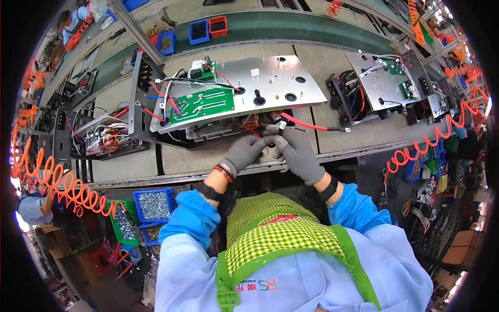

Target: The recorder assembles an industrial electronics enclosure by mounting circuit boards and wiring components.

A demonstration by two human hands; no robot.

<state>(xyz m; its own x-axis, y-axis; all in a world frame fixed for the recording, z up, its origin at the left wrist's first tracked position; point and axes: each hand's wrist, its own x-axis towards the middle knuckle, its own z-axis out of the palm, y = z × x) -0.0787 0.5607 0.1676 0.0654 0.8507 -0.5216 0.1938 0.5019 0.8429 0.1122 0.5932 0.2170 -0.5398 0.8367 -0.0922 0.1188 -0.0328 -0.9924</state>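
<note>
My left hand [245,154] and my right hand [298,157], both in grey gloves, meet at the near edge of an open device. Their fingers are closed together in a pinch; what lies between them is too small to make out. A small white piece [282,125] shows at the right hand's fingers. Just beyond, a silver metal plate [275,78] carries a green circuit board [204,103], posts and black-ringed holes. A thick red cable [306,122] with a metal lug runs out to the right. Below the plate, a copper coil [251,122] is partly hidden.
A second device with a silver plate [382,78] stands at the right, and an open black chassis [106,136] at the left. Orange coiled hoses [67,179] hang on both sides. Blue [199,32] and red bins [218,26] stand beyond; a screw bin [154,205] sits below the bench.
</note>
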